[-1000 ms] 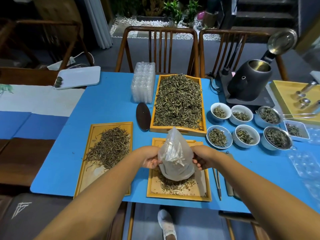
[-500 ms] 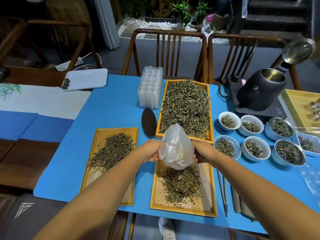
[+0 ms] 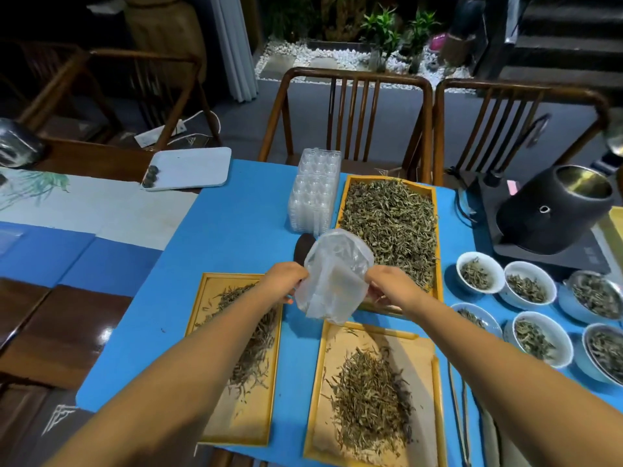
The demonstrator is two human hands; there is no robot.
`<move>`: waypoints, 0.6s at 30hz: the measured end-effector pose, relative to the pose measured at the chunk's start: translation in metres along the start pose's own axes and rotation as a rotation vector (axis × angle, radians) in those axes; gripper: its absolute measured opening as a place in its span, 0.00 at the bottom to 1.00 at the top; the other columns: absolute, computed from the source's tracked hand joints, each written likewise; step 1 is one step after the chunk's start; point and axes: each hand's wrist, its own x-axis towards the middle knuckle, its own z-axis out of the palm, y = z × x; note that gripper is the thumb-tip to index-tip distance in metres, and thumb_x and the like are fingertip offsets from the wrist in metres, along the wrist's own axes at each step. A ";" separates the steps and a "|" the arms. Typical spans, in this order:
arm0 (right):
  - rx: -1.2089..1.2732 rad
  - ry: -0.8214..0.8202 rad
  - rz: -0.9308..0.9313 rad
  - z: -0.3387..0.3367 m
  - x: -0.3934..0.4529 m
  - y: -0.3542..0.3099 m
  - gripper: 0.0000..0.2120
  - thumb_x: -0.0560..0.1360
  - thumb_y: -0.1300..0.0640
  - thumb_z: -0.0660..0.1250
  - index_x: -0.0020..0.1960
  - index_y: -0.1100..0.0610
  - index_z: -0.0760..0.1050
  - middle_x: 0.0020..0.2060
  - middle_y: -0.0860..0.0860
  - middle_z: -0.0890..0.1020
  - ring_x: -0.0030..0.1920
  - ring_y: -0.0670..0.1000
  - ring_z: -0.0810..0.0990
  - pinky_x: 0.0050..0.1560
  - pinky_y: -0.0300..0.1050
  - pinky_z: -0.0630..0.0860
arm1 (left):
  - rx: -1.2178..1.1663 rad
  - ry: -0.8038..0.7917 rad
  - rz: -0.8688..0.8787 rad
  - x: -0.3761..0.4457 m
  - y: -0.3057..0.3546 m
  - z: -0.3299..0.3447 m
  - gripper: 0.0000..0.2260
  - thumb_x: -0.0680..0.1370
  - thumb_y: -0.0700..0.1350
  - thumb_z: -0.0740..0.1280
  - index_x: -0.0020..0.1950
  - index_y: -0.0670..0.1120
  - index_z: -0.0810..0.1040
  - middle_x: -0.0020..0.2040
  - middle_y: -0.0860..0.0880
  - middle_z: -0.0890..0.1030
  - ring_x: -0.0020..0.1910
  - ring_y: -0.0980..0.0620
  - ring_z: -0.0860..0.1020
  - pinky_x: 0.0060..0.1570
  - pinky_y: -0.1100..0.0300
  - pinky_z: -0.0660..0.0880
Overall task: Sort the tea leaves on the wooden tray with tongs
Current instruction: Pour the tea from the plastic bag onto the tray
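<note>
A clear plastic bag [image 3: 333, 278] hangs upside down above the far end of the near wooden tray [image 3: 433, 392]. My left hand [image 3: 285, 283] pinches its left edge and my right hand [image 3: 387, 288] pinches its right edge. Under it a pile of tea leaves [image 3: 371, 396] lies on paper in that tray. A pair of tongs [image 3: 458, 419] lies on the blue mat just right of the tray. To the left, a second tray [image 3: 205, 308] holds darker leaves, partly hidden by my left forearm.
A large tray [image 3: 435, 203] heaped with leaves stands behind the bag. White bowls of leaves [image 3: 478, 274] cluster at the right, a black kettle [image 3: 553, 210] behind them. Clear plastic moulds [image 3: 315, 193] and a dark scoop [image 3: 301, 251] sit mid-table. Chairs line the far edge.
The bag rose off the near tray and emptied; the leaves now lie in a pile on the paper. Both hands moved up and away with it.
</note>
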 end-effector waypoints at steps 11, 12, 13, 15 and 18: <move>-0.022 -0.001 -0.097 0.003 0.057 -0.027 0.05 0.77 0.63 0.60 0.43 0.58 0.70 0.34 0.53 0.74 0.32 0.49 0.72 0.32 0.41 0.70 | -0.174 0.241 0.209 0.050 0.012 -0.026 0.06 0.76 0.38 0.67 0.51 0.43 0.80 0.42 0.50 0.78 0.43 0.53 0.75 0.38 0.71 0.70; -0.002 -0.009 -0.092 0.004 0.062 -0.028 0.04 0.78 0.63 0.59 0.44 0.59 0.69 0.35 0.53 0.75 0.33 0.50 0.73 0.33 0.42 0.71 | -0.182 0.261 0.219 0.053 0.012 -0.026 0.07 0.76 0.37 0.66 0.53 0.41 0.80 0.43 0.49 0.78 0.44 0.53 0.75 0.36 0.73 0.69; 0.007 -0.015 -0.085 0.005 0.066 -0.028 0.03 0.78 0.64 0.59 0.46 0.59 0.70 0.36 0.53 0.75 0.35 0.50 0.74 0.34 0.42 0.73 | -0.190 0.272 0.223 0.056 0.011 -0.026 0.08 0.76 0.37 0.66 0.54 0.40 0.80 0.45 0.48 0.78 0.46 0.53 0.75 0.36 0.72 0.69; 0.003 -0.023 -0.072 0.008 0.072 -0.027 0.04 0.78 0.62 0.60 0.51 0.58 0.71 0.42 0.52 0.77 0.41 0.50 0.76 0.37 0.41 0.75 | -0.198 0.265 0.209 0.061 0.009 -0.025 0.08 0.77 0.36 0.66 0.54 0.40 0.79 0.49 0.45 0.78 0.49 0.50 0.75 0.42 0.65 0.72; 0.006 -0.061 -0.038 0.011 0.078 -0.023 0.08 0.78 0.56 0.61 0.57 0.53 0.71 0.50 0.49 0.77 0.53 0.51 0.76 0.42 0.41 0.78 | -0.192 0.255 0.163 0.068 0.003 -0.019 0.09 0.77 0.37 0.65 0.56 0.39 0.79 0.55 0.41 0.80 0.54 0.45 0.77 0.54 0.52 0.73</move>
